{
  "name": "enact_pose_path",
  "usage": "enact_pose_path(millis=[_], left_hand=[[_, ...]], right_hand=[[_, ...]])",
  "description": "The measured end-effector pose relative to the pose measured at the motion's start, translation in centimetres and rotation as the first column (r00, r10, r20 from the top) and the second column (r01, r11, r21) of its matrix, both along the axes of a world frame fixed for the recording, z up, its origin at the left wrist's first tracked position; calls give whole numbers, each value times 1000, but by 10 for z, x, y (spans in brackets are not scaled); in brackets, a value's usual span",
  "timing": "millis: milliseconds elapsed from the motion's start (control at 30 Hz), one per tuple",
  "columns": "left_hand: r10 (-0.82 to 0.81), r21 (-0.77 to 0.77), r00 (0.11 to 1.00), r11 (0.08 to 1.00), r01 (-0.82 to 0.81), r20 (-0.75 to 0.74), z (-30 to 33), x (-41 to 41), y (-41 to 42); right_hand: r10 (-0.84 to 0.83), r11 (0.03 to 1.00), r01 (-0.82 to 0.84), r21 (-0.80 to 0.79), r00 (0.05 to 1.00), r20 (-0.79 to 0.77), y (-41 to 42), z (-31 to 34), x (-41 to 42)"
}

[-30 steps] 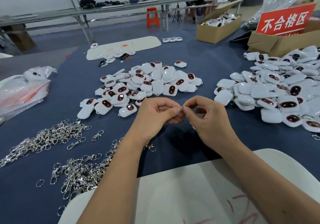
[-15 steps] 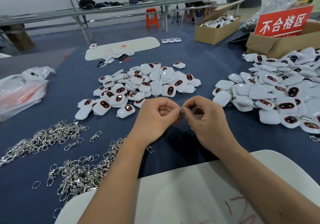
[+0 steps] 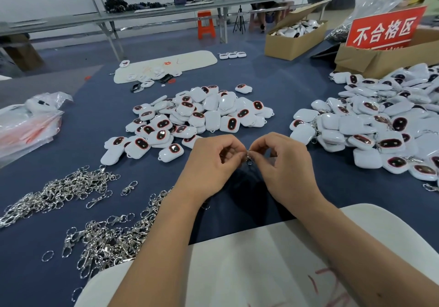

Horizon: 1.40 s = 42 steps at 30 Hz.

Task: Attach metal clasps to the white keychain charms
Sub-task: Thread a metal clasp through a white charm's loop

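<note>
1. Mid-step, by the look of it: left hand (image 3: 211, 164) and right hand (image 3: 282, 162) raised together above the blue tabletop (image 3: 95, 128), fingertips meeting on one small metal clasp (image 3: 248, 158).
2. Both hands curled, thumb and forefinger pinching the clasp from either side; lower end of the clasp hanging free between them.
3. Probably opening or turning the clasp's ring before threading. No charm visible in either hand, though part of one could sit behind the right hand's fingers.
4. Unclasped white keychain charms (image 3: 199, 114) heaped just beyond the hands, centre of the tabletop; another heap of charms with clasps already fitted (image 3: 380, 126) off to the right.
5. Loose clasp pile (image 3: 78, 202) spread near the left forearm, well within reach.
6. Next move likely calls for a fine pinch: holding the ring's split apart, then feeding it through the small loop at a charm's corner. Little margin for slipping with a part this small.
7. Hard to make out: whether the clasp's ring is opened at all, too small and half covered by fingertips.
8. Hidden: the palms, facing away from the camera, and the tabletop directly under the hands, in shadow.
9. Cut off: the right-hand heap at the frame edge; red sign (image 3: 383, 31) partly sunk in its cardboard box.
</note>
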State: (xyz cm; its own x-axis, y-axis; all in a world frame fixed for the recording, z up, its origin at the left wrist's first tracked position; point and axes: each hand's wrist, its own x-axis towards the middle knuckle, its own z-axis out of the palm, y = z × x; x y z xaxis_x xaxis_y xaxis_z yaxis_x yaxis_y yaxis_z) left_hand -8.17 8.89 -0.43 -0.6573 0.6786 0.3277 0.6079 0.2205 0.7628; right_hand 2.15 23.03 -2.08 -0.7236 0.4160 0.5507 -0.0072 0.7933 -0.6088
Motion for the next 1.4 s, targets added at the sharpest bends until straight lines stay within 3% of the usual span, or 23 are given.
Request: enact_pose_path(millis=[300, 433, 533, 633, 767, 1000, 1400], left_hand=[[15, -28, 1000, 999, -15, 4, -1, 0, -1], [32, -41, 999, 999, -33, -12, -3, 1, 3], [20, -86, 1000, 996, -21, -14, -5, 2, 4], [27, -97, 999, 995, -30, -28, -5, 3, 6], [25, -115, 999, 993, -30, -37, -3, 5, 7], [-14, -145, 997, 989, 3, -70, 1, 10, 11], [-41, -168, 995, 985, 25, -90, 4, 13, 12]], right_hand=[[59, 998, -60, -33, 998, -13, 2, -1, -1], [7, 948, -24, -318, 998, -55, 2, 0, -3], [-103, 855, 63, -515, 993, -50, 3, 3, -3], [-122, 773, 46, -633, 989, -78, 5, 3, -3], [-62, 784, 14, -620, 997, -55, 7, 0, -3], [-95, 853, 29, -521, 990, -100, 16, -6, -6], [-109, 908, 106, -405, 994, 16, 14, -5, -10]])
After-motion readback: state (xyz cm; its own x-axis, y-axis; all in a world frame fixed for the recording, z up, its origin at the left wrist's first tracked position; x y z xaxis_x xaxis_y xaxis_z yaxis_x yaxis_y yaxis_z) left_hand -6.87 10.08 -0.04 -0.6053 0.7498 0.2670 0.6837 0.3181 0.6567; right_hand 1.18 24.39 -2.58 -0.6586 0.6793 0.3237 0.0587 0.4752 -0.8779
